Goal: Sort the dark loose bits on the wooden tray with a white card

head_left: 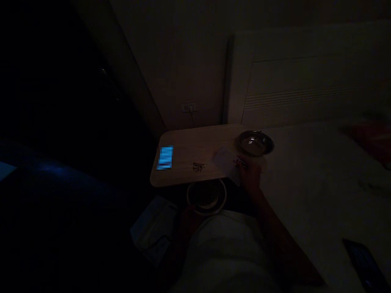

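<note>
The scene is very dim. My left hand is closed on the near rim of a round bowl, held just below the front edge of a small wooden table. Some pale grains or bits show inside it; their kind is unclear. My right hand grips a pale flat sheet, like paper or card, over the table's right part. A little pile of small dark bits lies on the wood, left of the sheet. Beyond my right hand sits a shiny metal bowl.
A lit screen lies at the table's left end. A wall socket with a plugged cable is behind. To the right are a pale bed, its headboard and a dark phone-like device. A pale box-like object stands lower left.
</note>
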Demonstrator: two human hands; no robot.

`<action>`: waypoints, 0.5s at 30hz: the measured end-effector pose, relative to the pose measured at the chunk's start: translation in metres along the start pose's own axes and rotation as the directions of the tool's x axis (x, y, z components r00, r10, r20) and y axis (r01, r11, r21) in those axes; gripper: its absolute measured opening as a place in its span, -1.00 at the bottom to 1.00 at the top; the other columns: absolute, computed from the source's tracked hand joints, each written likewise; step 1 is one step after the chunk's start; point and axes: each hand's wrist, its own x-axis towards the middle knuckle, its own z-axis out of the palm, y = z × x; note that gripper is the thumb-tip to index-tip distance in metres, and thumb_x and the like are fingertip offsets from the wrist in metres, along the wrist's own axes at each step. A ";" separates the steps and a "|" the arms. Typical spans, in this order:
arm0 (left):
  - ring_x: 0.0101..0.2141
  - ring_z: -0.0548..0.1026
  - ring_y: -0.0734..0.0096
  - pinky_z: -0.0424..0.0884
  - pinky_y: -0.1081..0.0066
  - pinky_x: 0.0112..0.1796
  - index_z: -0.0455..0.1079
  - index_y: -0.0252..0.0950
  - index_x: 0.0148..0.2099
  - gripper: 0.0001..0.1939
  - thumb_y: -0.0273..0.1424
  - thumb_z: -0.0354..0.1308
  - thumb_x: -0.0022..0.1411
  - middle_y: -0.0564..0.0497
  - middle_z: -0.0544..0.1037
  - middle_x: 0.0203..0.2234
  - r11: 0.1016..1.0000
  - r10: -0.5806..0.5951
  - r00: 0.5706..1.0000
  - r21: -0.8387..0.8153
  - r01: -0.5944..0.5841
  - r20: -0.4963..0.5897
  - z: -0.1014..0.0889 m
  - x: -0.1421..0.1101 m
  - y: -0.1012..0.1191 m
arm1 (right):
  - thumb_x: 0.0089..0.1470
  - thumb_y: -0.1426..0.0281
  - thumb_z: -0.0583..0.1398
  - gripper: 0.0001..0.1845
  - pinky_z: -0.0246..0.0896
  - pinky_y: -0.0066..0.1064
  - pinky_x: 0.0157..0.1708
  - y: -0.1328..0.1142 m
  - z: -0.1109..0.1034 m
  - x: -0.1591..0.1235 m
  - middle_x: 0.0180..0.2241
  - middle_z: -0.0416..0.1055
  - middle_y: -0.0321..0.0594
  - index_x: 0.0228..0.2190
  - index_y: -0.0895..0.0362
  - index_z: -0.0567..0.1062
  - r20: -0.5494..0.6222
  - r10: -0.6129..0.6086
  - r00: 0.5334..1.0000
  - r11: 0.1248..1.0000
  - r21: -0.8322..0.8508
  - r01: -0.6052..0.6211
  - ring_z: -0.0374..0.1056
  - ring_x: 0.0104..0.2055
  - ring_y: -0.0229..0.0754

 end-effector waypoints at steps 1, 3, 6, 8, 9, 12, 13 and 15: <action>-0.09 0.62 0.08 0.18 -0.03 0.24 0.57 -0.37 -0.09 -0.69 -0.48 0.03 0.23 -0.16 0.69 -0.17 1.000 0.001 1.000 0.001 -0.001 0.012 0.000 -0.001 0.001 | 0.15 0.23 0.17 -0.64 0.44 -0.17 -0.19 -0.001 0.000 0.001 -0.26 0.64 0.00 -0.14 0.16 0.63 -0.005 0.001 1.000 1.000 0.001 -0.001 0.56 -0.27 0.05; -0.07 0.61 0.05 0.12 -0.07 0.26 0.57 -0.39 -0.09 -0.68 -0.48 0.03 0.22 -0.17 0.68 -0.15 1.000 -0.016 0.999 0.004 0.016 0.042 0.002 -0.002 0.002 | 0.15 0.23 0.18 -0.64 0.43 -0.18 -0.20 -0.003 0.000 0.002 -0.25 0.64 0.01 -0.15 0.17 0.64 -0.016 0.001 1.000 1.000 0.020 -0.001 0.56 -0.27 0.05; -0.04 0.59 0.00 0.02 -0.13 0.28 0.57 -0.40 -0.10 -0.69 -0.44 0.06 0.21 -0.19 0.68 -0.14 0.998 -0.059 0.994 0.005 0.058 0.088 0.002 -0.002 0.003 | 0.14 0.24 0.18 -0.63 0.44 -0.19 -0.22 -0.007 0.001 0.004 -0.24 0.63 0.02 -0.16 0.19 0.64 -0.053 -0.003 0.999 0.999 0.043 0.005 0.56 -0.27 0.05; -0.04 0.59 -0.01 0.03 -0.14 0.28 0.58 -0.38 -0.10 -0.70 -0.44 0.08 0.20 -0.18 0.69 -0.16 0.998 -0.055 0.994 0.001 0.055 0.098 -0.001 -0.001 0.002 | 0.14 0.24 0.17 -0.63 0.44 -0.19 -0.23 -0.008 0.002 0.005 -0.25 0.64 0.02 -0.14 0.18 0.63 -0.068 -0.014 0.998 0.999 0.038 0.016 0.56 -0.29 0.04; -0.04 0.59 -0.02 0.07 -0.13 0.26 0.58 -0.37 -0.09 -0.70 -0.46 0.09 0.19 -0.18 0.69 -0.17 0.999 -0.037 0.995 -0.001 0.037 0.093 -0.003 0.000 0.002 | 0.14 0.23 0.17 -0.62 0.44 -0.19 -0.23 -0.008 0.003 0.006 -0.26 0.64 0.01 -0.14 0.18 0.63 -0.075 -0.016 0.997 0.999 0.032 0.018 0.56 -0.30 0.04; -0.04 0.59 -0.03 0.15 -0.08 0.23 0.57 -0.36 -0.09 -0.72 -0.43 0.13 0.19 -0.18 0.69 -0.20 0.999 -0.026 0.998 0.021 0.025 0.062 -0.010 0.003 0.000 | 0.16 0.23 0.15 -0.62 0.43 -0.19 -0.22 -0.008 0.007 0.008 -0.27 0.64 0.01 -0.13 0.17 0.63 -0.089 -0.026 0.996 1.000 0.012 0.027 0.56 -0.30 0.04; -0.05 0.59 -0.03 0.16 -0.06 0.23 0.58 -0.37 -0.11 -0.72 -0.41 0.13 0.19 -0.18 0.69 -0.20 0.999 -0.036 0.998 0.035 0.035 0.052 -0.011 0.004 -0.001 | 0.17 0.23 0.14 -0.62 0.43 -0.19 -0.22 -0.008 0.008 0.008 -0.25 0.64 0.01 -0.13 0.18 0.63 -0.086 -0.033 0.996 0.999 0.004 0.033 0.56 -0.29 0.04; -0.07 0.60 -0.02 0.13 -0.06 0.25 0.59 -0.37 -0.13 -0.72 -0.39 0.11 0.20 -0.19 0.69 -0.20 0.998 -0.050 0.998 0.046 0.048 0.044 -0.010 0.003 -0.001 | 0.19 0.25 0.12 -0.62 0.43 -0.20 -0.22 -0.010 0.012 0.007 -0.22 0.63 0.01 -0.12 0.17 0.62 -0.058 -0.056 0.997 0.998 -0.010 0.056 0.56 -0.27 0.04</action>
